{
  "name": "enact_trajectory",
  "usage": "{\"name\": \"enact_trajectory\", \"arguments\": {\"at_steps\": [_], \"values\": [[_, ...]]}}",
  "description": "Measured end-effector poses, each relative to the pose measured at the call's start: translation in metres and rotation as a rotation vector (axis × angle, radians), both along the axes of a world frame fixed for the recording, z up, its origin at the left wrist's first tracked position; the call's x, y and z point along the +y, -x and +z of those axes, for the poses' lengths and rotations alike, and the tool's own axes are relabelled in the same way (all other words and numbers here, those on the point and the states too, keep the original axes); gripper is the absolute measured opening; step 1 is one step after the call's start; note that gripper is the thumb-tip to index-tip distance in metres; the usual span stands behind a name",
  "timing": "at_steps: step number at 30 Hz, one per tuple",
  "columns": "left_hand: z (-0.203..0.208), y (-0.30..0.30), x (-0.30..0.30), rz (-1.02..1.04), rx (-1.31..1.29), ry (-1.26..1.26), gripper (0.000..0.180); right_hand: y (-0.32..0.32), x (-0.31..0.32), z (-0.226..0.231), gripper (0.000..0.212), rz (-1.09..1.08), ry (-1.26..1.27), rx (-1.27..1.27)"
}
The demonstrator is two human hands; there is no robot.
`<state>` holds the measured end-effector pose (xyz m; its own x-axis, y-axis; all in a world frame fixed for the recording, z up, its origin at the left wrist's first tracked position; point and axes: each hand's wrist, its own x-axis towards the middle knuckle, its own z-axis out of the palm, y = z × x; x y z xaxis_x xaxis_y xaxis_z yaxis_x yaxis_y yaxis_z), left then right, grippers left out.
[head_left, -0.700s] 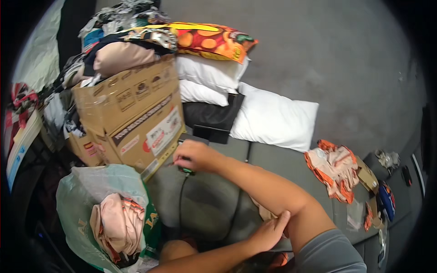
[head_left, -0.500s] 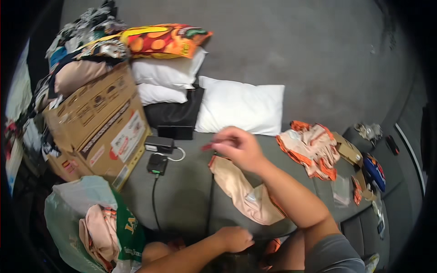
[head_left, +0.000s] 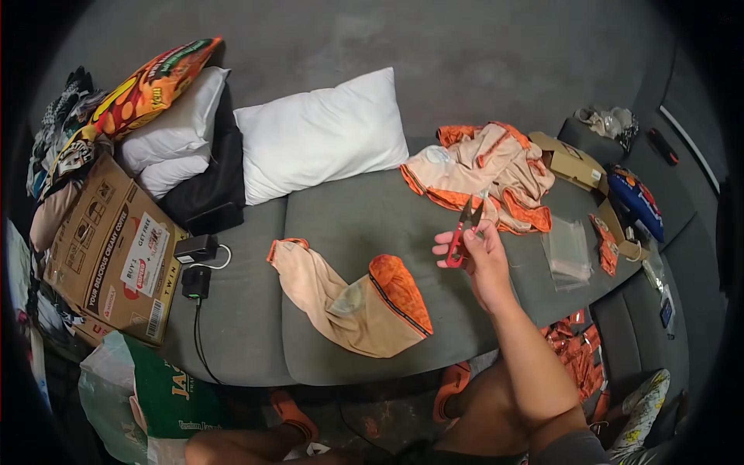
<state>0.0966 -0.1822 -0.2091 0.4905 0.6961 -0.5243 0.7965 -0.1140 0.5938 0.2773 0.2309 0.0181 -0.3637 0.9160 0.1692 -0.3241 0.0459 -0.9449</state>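
Note:
Red-handled thread snips (head_left: 463,235) are in my right hand (head_left: 484,262), their dark blades pointing up and a little apart. My fingers are wrapped round the handles, above the grey seat cushion. To the left of that hand lies a peach cloth piece (head_left: 349,314) with an orange, dark-edged opening, curved across the cushion. Beyond the snips rests a crumpled peach garment (head_left: 496,170) with orange trim. My left hand does not show.
A white pillow (head_left: 322,136) leans at the back. On the left stand a cardboard box (head_left: 112,240), black adapters (head_left: 195,280) with cables and a green bag (head_left: 167,387). Clear plastic sleeves (head_left: 567,252) and an opened small box (head_left: 570,163) lie at right.
My right hand has moved right with the snips, away from the peach cloth piece. My left hand has left the view. The whole view has shifted and turned.

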Motion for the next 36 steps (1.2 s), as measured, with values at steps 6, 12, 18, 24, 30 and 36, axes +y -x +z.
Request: {"name": "enact_trajectory", "arguments": {"at_steps": [6, 12, 18, 24, 30, 36], "values": [[-0.104, -0.075, 0.034, -0.22, -0.124, 0.421, 0.065, 0.002, 0.007, -0.008, 0.017, -0.046, 0.096, 0.014], [-0.117, -0.079, 0.053, -0.358, -0.053, 0.468, 0.066, 0.015, 0.011, -0.004, 0.017, -0.019, 0.157, -0.121], [-0.113, -0.049, 0.093, -0.423, 0.065, 0.477, 0.066, 0.04, 0.037, -0.021, 0.021, -0.057, 0.18, -0.18], [-0.06, -0.063, 0.083, -0.47, 0.169, 0.483, 0.067, 0.053, 0.07, -0.046, 0.03, -0.018, 0.031, -0.331], [-0.001, -0.065, 0.123, -0.577, 0.389, 0.368, 0.068, 0.054, 0.047, -0.058, 0.026, -0.224, -0.284, -0.426], [0.088, -0.077, 0.161, -0.703, 0.578, 0.322, 0.069, 0.036, 0.039, -0.04, 0.023, -0.298, -0.207, -0.316]]}}
